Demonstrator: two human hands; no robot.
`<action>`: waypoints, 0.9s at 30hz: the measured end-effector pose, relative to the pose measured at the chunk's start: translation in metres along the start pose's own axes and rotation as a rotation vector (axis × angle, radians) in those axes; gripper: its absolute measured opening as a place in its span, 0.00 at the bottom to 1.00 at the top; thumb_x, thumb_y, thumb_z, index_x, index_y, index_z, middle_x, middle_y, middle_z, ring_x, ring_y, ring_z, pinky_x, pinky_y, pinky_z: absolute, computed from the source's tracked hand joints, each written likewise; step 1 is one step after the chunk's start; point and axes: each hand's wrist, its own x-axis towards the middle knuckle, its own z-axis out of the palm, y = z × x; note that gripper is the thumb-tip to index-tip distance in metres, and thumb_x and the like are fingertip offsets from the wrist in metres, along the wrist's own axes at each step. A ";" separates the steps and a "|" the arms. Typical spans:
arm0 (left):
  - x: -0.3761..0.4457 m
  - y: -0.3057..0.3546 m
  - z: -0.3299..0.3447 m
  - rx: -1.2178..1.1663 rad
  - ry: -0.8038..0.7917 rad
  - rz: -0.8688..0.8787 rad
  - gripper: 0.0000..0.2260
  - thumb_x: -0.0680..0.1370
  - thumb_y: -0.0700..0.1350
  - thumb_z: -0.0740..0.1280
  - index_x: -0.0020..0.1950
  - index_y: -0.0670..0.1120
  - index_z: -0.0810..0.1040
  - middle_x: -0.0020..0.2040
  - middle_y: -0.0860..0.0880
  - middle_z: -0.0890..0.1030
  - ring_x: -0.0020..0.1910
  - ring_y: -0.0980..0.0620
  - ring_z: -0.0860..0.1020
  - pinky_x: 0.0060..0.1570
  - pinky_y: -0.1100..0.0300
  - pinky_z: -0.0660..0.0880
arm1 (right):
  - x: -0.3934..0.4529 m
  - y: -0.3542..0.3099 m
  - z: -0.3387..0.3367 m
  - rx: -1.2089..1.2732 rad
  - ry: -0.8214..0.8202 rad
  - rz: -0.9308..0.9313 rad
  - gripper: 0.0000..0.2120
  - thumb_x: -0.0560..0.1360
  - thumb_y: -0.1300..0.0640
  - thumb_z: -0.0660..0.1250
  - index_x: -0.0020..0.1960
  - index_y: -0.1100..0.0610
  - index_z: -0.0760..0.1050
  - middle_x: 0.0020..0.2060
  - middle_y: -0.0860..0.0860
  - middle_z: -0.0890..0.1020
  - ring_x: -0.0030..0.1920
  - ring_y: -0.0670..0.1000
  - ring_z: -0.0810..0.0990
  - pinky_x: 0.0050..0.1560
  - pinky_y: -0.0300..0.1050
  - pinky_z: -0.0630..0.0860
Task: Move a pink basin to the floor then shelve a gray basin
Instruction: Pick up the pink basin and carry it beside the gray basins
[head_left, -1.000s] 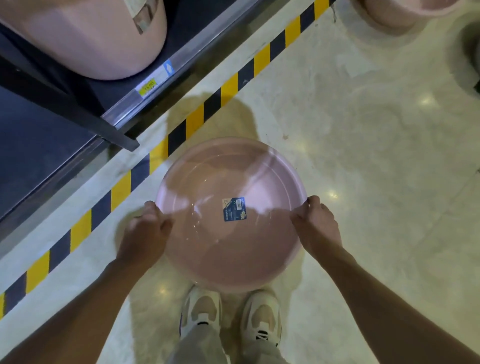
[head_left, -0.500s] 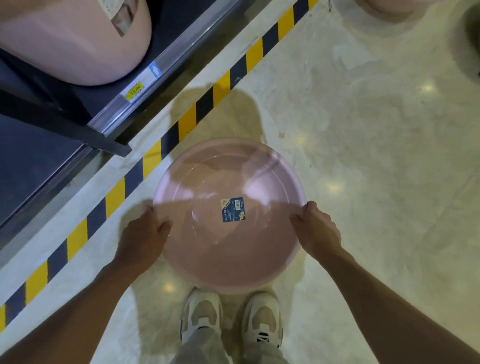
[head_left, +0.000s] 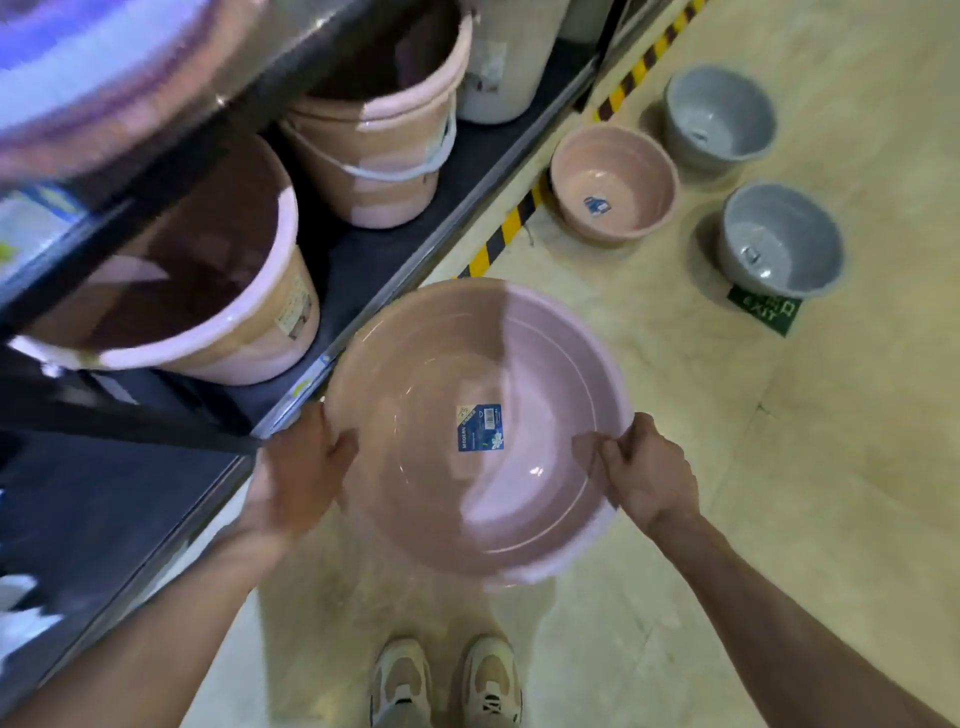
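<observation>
- Holding the pink basin by its rim, both hands keep it above the floor, over the shoes, just off the shelf edge.
- The left hand wraps the rim at 9 o'clock, its grip closed on it; the right hand pinches the rim at 3 o'clock, thumb inside.
- The basin looks like thin, smooth plastic: probably light and stiff enough, slightly springy at the wall, so opposite points on the rolled rim are the sensible hold.
- Count on the floor: one other pink bowl at 1 o'clock, and two gray basins beyond it.
- Count on the shelf: two pink buckets at 10 to 11 o'clock, with a pale tub behind.
</observation>
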 end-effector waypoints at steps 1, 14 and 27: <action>-0.001 0.019 -0.021 -0.005 0.041 0.029 0.11 0.78 0.48 0.70 0.47 0.43 0.72 0.35 0.45 0.78 0.42 0.35 0.81 0.37 0.51 0.70 | -0.006 -0.008 -0.025 0.026 0.027 -0.004 0.13 0.77 0.46 0.63 0.46 0.55 0.67 0.37 0.53 0.76 0.42 0.61 0.78 0.38 0.49 0.68; -0.032 0.241 -0.227 -0.171 0.103 0.169 0.10 0.76 0.49 0.71 0.41 0.47 0.73 0.33 0.51 0.76 0.39 0.42 0.76 0.41 0.52 0.69 | -0.072 -0.064 -0.302 0.291 0.292 0.030 0.18 0.69 0.44 0.59 0.47 0.58 0.75 0.35 0.53 0.77 0.39 0.59 0.73 0.37 0.49 0.66; 0.036 0.424 -0.267 -0.214 0.072 0.273 0.10 0.76 0.49 0.72 0.40 0.51 0.73 0.29 0.56 0.73 0.30 0.58 0.72 0.30 0.58 0.64 | 0.008 -0.046 -0.458 0.434 0.358 0.084 0.09 0.76 0.50 0.64 0.48 0.55 0.78 0.36 0.52 0.83 0.39 0.58 0.79 0.38 0.48 0.73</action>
